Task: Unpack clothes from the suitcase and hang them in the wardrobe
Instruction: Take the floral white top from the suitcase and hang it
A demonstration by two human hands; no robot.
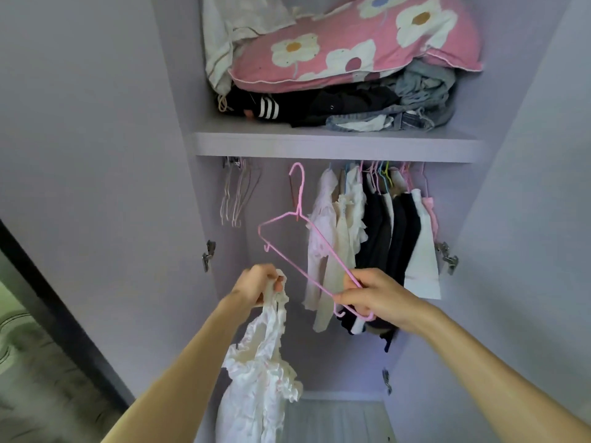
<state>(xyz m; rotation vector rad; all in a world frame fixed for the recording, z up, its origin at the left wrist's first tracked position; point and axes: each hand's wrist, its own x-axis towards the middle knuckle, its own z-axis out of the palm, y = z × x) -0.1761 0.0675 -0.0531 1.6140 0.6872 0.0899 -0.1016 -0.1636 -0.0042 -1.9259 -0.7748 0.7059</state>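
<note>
Standing before the open wardrobe (179, 203), I grip a white ruffled garment (259, 356) by its top in my closed left hand (259, 284), hanging low at left, while my right hand (372, 298) pinches the lower end of a tilted pink hanger (302, 247) near the hung clothes (377, 231) at right.

A pink thin wire hanger (300, 247); a white ruffled garment (259, 356) with faint pink print; a pink pillow (351, 43) patterned with white flowers, yellow-centred; pale lilac wardrobe walls (96, 155); black folded cloth with white stripes (267, 108).
</note>
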